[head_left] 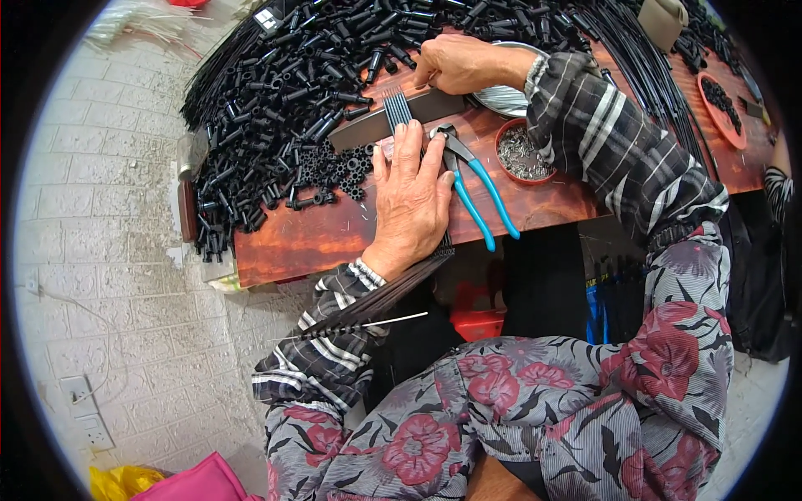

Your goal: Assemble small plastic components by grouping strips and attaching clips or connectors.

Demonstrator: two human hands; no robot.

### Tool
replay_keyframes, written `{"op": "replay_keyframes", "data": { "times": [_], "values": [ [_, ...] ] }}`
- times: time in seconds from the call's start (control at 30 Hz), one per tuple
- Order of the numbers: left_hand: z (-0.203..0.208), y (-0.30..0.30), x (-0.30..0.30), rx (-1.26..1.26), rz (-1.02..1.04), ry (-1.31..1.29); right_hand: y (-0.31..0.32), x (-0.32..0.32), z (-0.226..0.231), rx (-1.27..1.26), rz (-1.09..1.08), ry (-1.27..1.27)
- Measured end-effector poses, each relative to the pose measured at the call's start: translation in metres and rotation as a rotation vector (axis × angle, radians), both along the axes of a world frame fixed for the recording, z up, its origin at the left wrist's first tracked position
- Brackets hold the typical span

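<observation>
1. Reddish wooden counter (334, 238) over a pale brick floor; I see a big heap of black tubes (276, 92) at its far left.
2. My left hand (409, 200) lies flat, fingers together, pressing a row of thin black rods (398, 108) onto the counter.
3. My right hand (455, 65) closes its grip on a dark flat bar (393, 121) laid across the rods' far ends.
4. Blue-handled pliers (476, 188) lie untouched just right of my left hand, near a red bowl of small metal bits (522, 152).
5. I judge the work mostly ahead: the heap looks large.
</observation>
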State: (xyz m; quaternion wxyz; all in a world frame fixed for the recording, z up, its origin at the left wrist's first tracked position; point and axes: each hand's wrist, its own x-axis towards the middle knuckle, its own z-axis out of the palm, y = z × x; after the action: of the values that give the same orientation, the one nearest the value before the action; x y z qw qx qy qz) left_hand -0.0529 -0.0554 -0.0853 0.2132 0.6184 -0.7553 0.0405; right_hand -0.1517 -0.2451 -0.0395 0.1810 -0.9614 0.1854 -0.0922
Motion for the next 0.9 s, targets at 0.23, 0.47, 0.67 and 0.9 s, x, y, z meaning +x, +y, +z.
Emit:
{"op": "replay_keyframes", "data": {
  "times": [0.23,0.47,0.67,0.9],
  "values": [
    [-0.001,0.000,-0.002,-0.001,-0.017,0.016,0.004,-0.002,-0.008,0.000,0.005,-0.193],
    [-0.001,-0.001,-0.003,0.006,0.001,0.026,0.003,0.004,-0.008,-0.006,-0.024,-0.200],
    [-0.001,-0.001,-0.002,-0.014,-0.024,0.018,0.002,0.007,-0.001,-0.019,-0.032,-0.120],
    [0.000,-0.002,-0.002,-0.020,-0.027,0.018,-0.003,0.017,-0.007,0.020,-0.025,-0.121]
  ]
}}
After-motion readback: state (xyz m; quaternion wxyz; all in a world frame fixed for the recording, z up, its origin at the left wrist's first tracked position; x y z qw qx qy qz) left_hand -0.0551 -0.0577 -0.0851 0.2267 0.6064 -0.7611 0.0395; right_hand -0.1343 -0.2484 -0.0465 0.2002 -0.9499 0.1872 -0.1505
